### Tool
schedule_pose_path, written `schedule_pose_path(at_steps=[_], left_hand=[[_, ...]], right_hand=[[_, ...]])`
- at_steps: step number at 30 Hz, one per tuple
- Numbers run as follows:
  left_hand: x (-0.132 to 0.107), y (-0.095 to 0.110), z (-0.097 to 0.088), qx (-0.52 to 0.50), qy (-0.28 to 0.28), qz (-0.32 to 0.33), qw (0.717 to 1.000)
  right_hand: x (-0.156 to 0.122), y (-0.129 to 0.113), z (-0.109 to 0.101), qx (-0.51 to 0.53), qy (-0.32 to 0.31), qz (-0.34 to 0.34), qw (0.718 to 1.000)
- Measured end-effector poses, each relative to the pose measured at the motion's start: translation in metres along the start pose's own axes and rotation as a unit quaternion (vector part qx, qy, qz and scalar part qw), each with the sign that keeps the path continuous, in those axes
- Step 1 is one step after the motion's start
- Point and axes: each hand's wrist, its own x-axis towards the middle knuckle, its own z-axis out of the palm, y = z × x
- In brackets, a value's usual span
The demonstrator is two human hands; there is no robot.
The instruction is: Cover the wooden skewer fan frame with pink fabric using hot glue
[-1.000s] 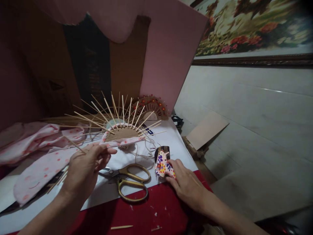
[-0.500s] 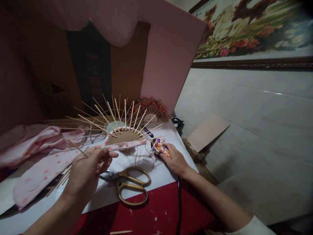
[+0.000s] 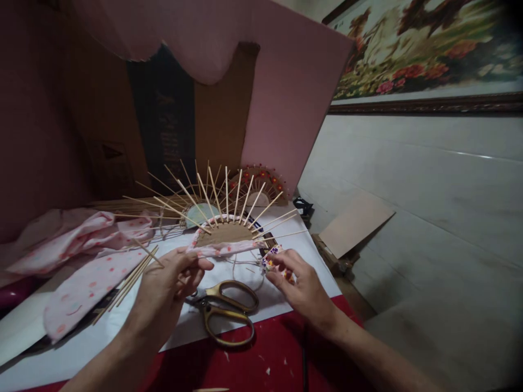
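Observation:
My left hand (image 3: 174,277) is closed on the lower left corner of a half-round cardboard fan (image 3: 223,235). Pink spotted cloth wraps its edge, and thin wooden sticks radiate from its curve. A short stick (image 3: 149,253) pokes out behind the fingers of that hand. My right hand (image 3: 304,286) is by the fan's right end, thumb and fingers apart. Between and behind them shows a flower-patterned glue gun (image 3: 270,260), partly hidden. Brass-handled scissors (image 3: 229,316) lie below the fan, their blades partly behind my left hand.
Pink spotted cloth (image 3: 87,294) and loose sticks (image 3: 128,283) lie at the left. Behind stand a pale green half-round piece with sticks (image 3: 201,215), a red-trimmed fan (image 3: 258,179) and a large pink cardboard box (image 3: 286,98). A tiled wall (image 3: 429,218) rises at the right.
My right hand has loosened from the glue gun, and its fingers have spread. My left hand still holds the fan. The whole view has shifted slightly.

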Motion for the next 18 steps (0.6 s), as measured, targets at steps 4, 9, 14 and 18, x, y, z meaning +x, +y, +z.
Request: schedule_pose_path(at_steps=[4, 9, 14, 18], left_hand=[[-0.004, 0.0, 0.004, -0.02, -0.026, 0.005, 0.999], [-0.007, -0.003, 0.006, -0.018, -0.05, -0.014, 0.998], [-0.003, -0.004, 0.003, -0.011, -0.033, -0.059, 0.998], [0.005, -0.001, 0.0, 0.002, 0.096, -0.064, 0.993]], right_hand=[[0.013, -0.03, 0.029, 0.38, -0.108, 0.103, 0.913], [0.032, -0.051, 0.06, 0.576, -0.073, 0.143, 0.802], [0.04, -0.05, 0.062, 0.598, -0.01, 0.155, 0.786], [0.041, -0.038, 0.057, 0.6, -0.006, 0.169, 0.782]])
